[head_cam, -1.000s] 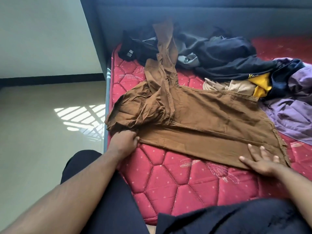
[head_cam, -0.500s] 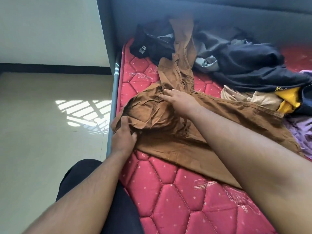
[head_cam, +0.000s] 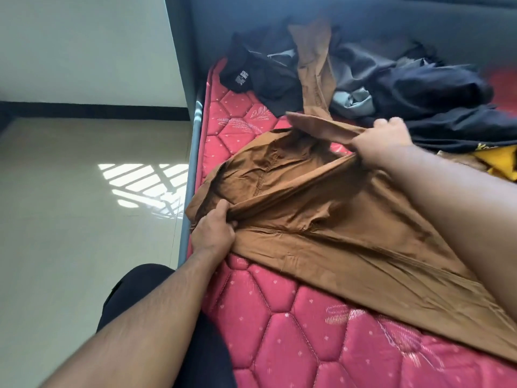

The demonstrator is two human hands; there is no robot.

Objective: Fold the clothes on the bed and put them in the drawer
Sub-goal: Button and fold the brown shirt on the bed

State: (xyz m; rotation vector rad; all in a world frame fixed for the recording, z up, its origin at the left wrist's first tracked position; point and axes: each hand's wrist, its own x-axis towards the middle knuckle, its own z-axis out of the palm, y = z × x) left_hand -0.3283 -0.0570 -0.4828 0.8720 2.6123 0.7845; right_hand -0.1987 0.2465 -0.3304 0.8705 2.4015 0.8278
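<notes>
Brown garment (head_cam: 321,219) spread on red mattress (head_cam: 279,331), creased; left hand (head_cam: 214,231) pinches its near-left edge, fingers curled; right hand (head_cam: 383,141) grips a lifted fold further back; dark clothes pile (head_cam: 419,88) behind

The right forearm covers part of the brown cotton garment (head_cam: 321,219), whose lower end runs off the right edge. The fingers (head_cam: 389,125) of the right hand (head_cam: 383,141) curl out of sight under a fold of it. The yellow cloth (head_cam: 498,161) is cut by the right edge. White print on the black garment's label (head_cam: 242,77) is too small to read. The far red mattress corner (head_cam: 500,79) is blurred.
</notes>
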